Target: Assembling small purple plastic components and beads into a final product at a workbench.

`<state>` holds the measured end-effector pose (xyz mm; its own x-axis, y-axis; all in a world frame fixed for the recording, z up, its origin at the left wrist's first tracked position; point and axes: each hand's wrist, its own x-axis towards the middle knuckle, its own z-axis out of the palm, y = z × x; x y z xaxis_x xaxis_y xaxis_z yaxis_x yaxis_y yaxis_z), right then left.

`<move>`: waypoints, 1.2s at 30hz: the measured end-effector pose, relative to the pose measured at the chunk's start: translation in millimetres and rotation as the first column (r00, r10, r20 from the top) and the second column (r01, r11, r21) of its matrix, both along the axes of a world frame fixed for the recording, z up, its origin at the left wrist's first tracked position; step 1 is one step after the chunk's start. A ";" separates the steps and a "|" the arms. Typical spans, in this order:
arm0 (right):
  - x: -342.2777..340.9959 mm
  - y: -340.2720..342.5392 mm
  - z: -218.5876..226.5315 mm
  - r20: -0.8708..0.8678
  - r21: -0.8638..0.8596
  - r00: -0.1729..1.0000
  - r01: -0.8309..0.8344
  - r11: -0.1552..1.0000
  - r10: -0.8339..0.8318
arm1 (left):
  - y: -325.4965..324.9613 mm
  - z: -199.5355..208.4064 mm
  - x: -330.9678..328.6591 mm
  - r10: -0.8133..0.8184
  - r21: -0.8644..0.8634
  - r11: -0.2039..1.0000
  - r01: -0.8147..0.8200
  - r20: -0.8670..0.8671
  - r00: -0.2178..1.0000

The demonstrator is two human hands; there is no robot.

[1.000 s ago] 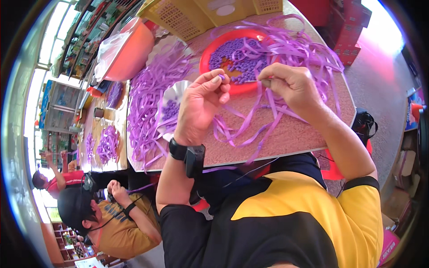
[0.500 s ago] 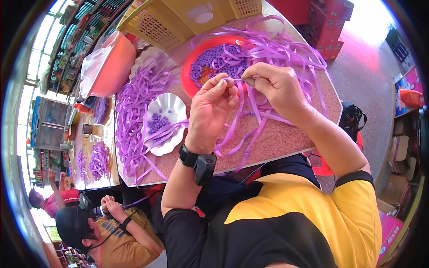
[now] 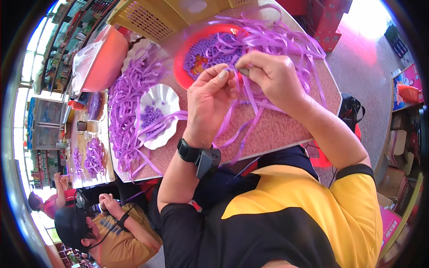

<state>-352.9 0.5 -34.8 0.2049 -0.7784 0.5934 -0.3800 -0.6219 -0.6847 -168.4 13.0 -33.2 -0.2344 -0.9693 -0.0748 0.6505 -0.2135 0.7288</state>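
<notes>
My left hand, with a black band on its wrist, pinches a small purple bead between thumb and forefinger. Almost meeting it, my right hand is closed at the fingertips on a purple ribbon; the exact grip there is too small to make out. Both hands are held above the near rim of a red bowl with many purple beads. Left of my left hand stands a white scalloped dish holding more beads, with ribbons lying across it.
Purple ribbons pile up on the left and far right of the pink tabletop. A yellow crate stands at the back, beside a large orange-red tub. Another person sits at lower left, hands raised.
My two hands have drawn closer, so the thin pale strand between the fingertips hardly shows now. The view has shifted slightly, moving the table's contents up and left.
</notes>
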 end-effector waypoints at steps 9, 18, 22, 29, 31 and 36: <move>-3.8 -3.6 12.7 0.318 -0.056 0.940 -0.111 0.992 0.123 | -1.7 31.5 -1.2 0.181 -0.183 0.981 -0.071 0.703 0.688; -11.5 1.1 17.2 0.340 0.098 0.940 -0.048 0.994 0.012 | -45.9 4.2 -7.4 0.415 -0.382 0.885 0.266 0.906 -0.082; -14.6 0.2 17.3 0.299 0.080 0.954 -0.029 0.996 0.004 | -50.2 2.6 -6.4 0.308 -0.337 0.918 0.207 0.938 0.160; -22.7 -1.3 29.3 0.530 0.338 0.843 -0.312 0.888 0.094 | -40.3 20.7 9.6 0.070 -0.114 0.993 -0.033 0.336 0.939; -20.5 -2.9 28.9 0.650 0.463 0.756 -0.473 0.749 0.075 | -34.3 20.3 12.1 0.034 -0.117 0.993 -0.008 0.220 0.975; -6.8 -0.2 24.8 0.645 0.519 0.753 -0.560 0.646 0.134 | -15.0 7.5 5.4 -0.011 -0.030 0.999 0.012 0.020 1.000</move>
